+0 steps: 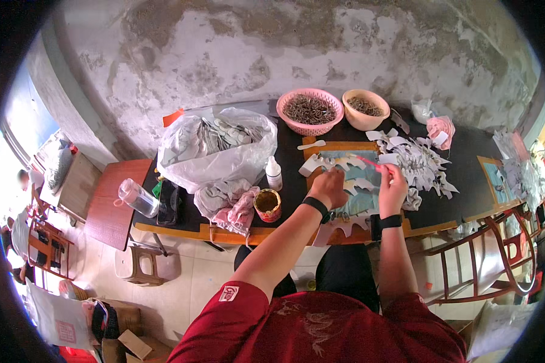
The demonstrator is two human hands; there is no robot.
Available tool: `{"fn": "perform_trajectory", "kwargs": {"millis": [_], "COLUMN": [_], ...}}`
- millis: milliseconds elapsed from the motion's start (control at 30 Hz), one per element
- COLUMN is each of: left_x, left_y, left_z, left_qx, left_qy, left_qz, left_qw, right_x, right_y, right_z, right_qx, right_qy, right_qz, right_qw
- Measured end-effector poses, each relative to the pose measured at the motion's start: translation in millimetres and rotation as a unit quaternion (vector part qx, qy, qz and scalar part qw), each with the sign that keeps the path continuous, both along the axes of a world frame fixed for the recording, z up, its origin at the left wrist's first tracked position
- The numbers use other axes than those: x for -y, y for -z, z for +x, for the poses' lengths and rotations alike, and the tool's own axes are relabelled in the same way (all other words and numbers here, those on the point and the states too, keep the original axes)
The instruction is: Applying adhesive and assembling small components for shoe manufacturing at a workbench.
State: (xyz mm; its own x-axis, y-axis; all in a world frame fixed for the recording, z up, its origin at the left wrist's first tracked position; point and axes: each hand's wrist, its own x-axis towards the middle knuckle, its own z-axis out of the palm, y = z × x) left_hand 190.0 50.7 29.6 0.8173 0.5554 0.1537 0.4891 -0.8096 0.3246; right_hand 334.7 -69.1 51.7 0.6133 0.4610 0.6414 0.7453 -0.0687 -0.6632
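My right hand [393, 186] is closed around a thin pink stick-like tool [369, 161], whose tip points left over white strips with jagged edges [347, 162]. Beside it my left hand [329, 189] rests, fingers curled, on the work surface among these strips; what its fingertips pinch, if anything, is hidden. Under both hands lies a pale blue sheet [364, 198]. More jagged white pieces [336, 228] hang along the table's near edge. To the right of my right hand spreads a heap of similar white and grey pieces [415, 160].
Left of my hands stand an open can [267, 212], a white bottle [274, 175], crumpled cloths [227, 202] and a large plastic bag [215, 160]. Two bowls of small metal parts, one pink [309, 127] and one cream [363, 124], stand behind. A wooden chair [472, 266] is at right.
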Motion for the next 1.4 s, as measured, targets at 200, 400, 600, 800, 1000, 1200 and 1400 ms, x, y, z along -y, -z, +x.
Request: {"fn": "perform_trajectory", "kwargs": {"millis": [200,400,600,800,1000,1200,1400], "left_x": [1,-2,-5,-11,-10,-5,-3], "left_y": [3,14,18,22,27,22,13], "left_z": [-1,4,10,24,33,6,4], "left_qx": [0.037,0.086,0.063,0.023,-0.026,0.109,0.032], "left_qy": [0.011,-0.028,-0.053,-0.064,-0.079,0.019,-0.009], "left_qz": [0.013,0.015,-0.006,-0.019,-0.034,0.047,0.01], "left_qw": [0.999,0.996,0.997,0.997,0.996,0.993,0.999], "right_x": [17,18,-11,-45,-53,21,75], "right_y": [-44,-100,-115,-98,-103,-188,-218], "right_z": [1,-84,-134,-159,-140,-120,-168], "right_qx": [-0.123,-0.092,0.104,0.167,0.089,-0.208,-0.237], "right_qy": [-0.054,-0.299,-0.394,-0.36,-0.41,-0.573,-0.725], "right_qz": [0.145,0.061,-0.036,-0.182,-0.274,-0.051,-0.048], "right_qw": [0.98,0.948,0.912,0.9,0.865,0.791,0.645]}}
